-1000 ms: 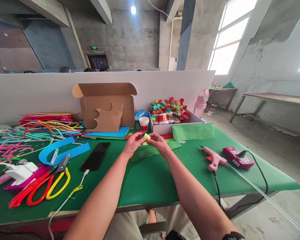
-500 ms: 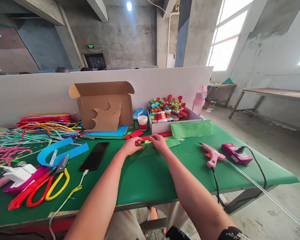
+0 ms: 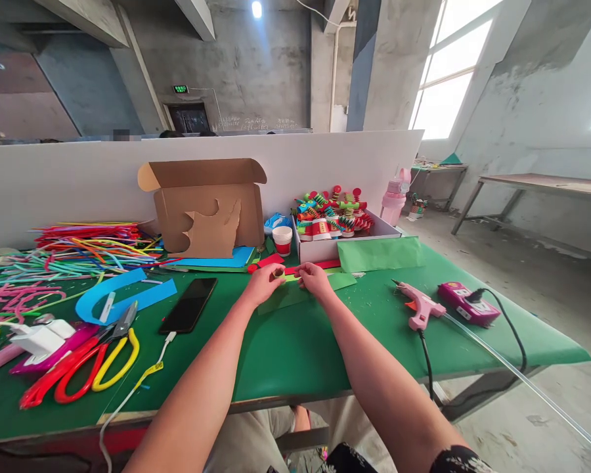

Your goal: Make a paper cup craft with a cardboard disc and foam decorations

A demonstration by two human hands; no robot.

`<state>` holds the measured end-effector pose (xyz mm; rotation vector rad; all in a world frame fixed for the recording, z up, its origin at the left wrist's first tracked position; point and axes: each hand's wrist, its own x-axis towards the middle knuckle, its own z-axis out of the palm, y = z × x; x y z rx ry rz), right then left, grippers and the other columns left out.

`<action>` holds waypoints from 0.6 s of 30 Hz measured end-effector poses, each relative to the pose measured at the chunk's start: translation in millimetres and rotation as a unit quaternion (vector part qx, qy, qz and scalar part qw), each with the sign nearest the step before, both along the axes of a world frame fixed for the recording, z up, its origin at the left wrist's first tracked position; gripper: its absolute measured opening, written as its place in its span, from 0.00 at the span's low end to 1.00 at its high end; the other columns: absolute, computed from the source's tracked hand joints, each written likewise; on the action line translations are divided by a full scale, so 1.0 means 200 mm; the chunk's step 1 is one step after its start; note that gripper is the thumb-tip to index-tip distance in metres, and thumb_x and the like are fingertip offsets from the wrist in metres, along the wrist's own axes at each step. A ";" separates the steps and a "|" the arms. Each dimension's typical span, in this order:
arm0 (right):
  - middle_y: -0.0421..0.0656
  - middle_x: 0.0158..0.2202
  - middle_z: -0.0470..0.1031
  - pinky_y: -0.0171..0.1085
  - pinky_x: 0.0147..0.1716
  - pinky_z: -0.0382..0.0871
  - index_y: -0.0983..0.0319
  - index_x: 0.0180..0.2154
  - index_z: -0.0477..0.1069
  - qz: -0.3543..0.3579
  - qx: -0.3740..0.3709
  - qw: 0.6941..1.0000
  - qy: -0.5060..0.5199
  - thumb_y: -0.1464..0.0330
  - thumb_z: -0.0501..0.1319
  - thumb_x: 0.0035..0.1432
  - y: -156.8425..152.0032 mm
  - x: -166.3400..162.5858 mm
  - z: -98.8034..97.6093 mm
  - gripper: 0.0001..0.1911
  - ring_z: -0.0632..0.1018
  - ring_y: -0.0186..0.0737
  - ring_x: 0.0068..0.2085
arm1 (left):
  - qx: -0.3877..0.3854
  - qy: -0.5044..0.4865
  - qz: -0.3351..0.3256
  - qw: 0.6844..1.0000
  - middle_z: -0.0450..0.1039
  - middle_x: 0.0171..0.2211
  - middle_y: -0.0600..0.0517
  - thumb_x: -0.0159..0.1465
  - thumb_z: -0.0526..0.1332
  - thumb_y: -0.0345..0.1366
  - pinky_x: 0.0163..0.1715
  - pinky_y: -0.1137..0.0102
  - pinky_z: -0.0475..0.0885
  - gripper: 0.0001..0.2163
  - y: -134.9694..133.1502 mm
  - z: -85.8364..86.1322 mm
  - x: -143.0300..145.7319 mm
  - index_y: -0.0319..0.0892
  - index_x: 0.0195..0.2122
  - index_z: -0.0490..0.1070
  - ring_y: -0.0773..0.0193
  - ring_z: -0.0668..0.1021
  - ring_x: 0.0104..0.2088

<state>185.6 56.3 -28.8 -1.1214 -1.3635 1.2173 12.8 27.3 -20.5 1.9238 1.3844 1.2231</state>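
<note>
Left hand (image 3: 264,285) pinches a green ring (image 3: 278,272); right hand (image 3: 316,278), just right, near-pinched, contents indiscernible. Step judged: shaping the ring; next move calls for light pressure.

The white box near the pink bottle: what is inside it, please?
Inside the white box is a heap of colourful craft pieces, many red or green, some with coiled parts. The box floor beneath the heap is covered and cannot be seen.

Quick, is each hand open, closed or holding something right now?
Left hand: closed, holding a small paper roll.
Right hand: fingers curled; can't tell if closed on anything.
</note>
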 end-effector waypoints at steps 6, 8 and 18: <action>0.37 0.24 0.76 0.30 0.19 0.68 0.58 0.26 0.71 0.002 0.007 1.000 -0.009 0.70 0.62 0.48 0.00 0.00 -0.01 0.01 0.72 0.31 0.22 | 0.003 0.010 0.025 1.000 0.80 0.32 0.51 0.45 0.72 0.36 0.33 0.68 0.74 0.17 0.01 -0.02 -0.01 0.46 0.38 0.78 0.60 0.79 0.29; 0.37 0.24 0.76 0.31 0.20 0.69 0.58 0.26 0.71 0.002 0.009 1.000 -0.016 0.70 0.62 0.49 0.01 0.00 -0.02 0.02 0.72 0.32 0.22 | 0.008 0.016 0.033 0.999 0.80 0.33 0.51 0.46 0.71 0.34 0.35 0.68 0.74 0.16 0.01 -0.02 0.00 0.47 0.38 0.78 0.59 0.79 0.31; 0.39 0.29 0.79 0.39 0.37 0.72 0.58 0.29 0.75 0.079 0.086 0.989 -0.093 0.71 0.66 0.48 -0.03 -0.02 0.00 0.04 0.77 0.39 0.32 | 0.035 0.066 0.136 0.988 0.78 0.36 0.48 0.53 0.67 0.32 0.38 0.65 0.72 0.10 -0.01 0.02 -0.03 0.46 0.37 0.74 0.55 0.79 0.36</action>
